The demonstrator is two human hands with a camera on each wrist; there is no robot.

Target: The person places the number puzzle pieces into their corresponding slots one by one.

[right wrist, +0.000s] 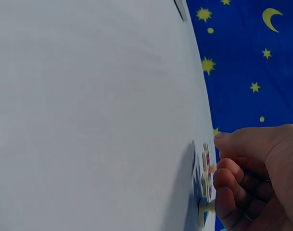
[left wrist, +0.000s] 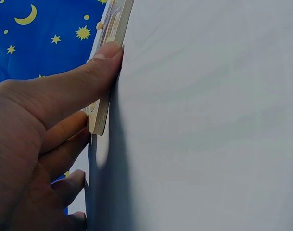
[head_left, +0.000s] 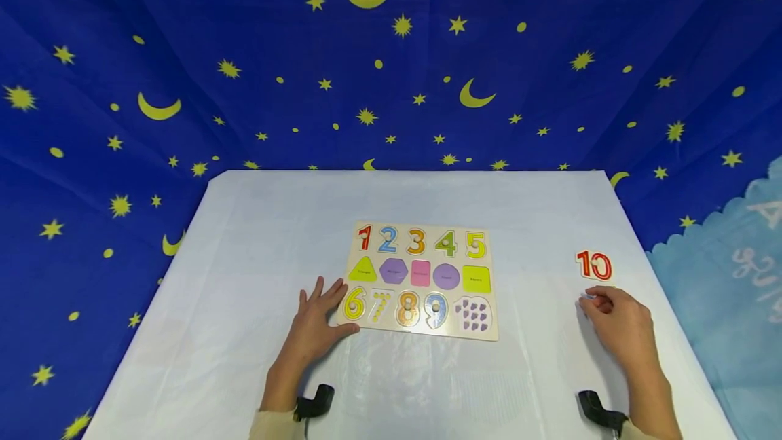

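A wooden number puzzle board (head_left: pixel 421 355) lies on the white table; correction-free details show 7 and 10 recesses with printed dots and grapes. My left hand (head_left: pixel 318 318) rests against the board's lower left corner. Its thumb (left wrist: pixel 83 79) presses the near edge, and the spread fingers lie along the left side. Far to the right, my right hand (head_left: pixel 623 324) hovers just in front of a red 10 piece (head_left: pixel 594 265). Its fingers (right wrist: pixel 228 180) bend loosely, with the thumb apart from them. Beside the fingertips stands the knob (right wrist: pixel 210 206) of another piece, mostly hidden by the hand.
The white table (head_left: pixel 415 195) meets a blue moon-and-star cloth (head_left: pixel 421 46) at the back and sides. A light blue panel with white lettering (head_left: pixel 727 284) stands past the right edge. Black wrist cameras (head_left: pixel 316 401) sit by both wrists.
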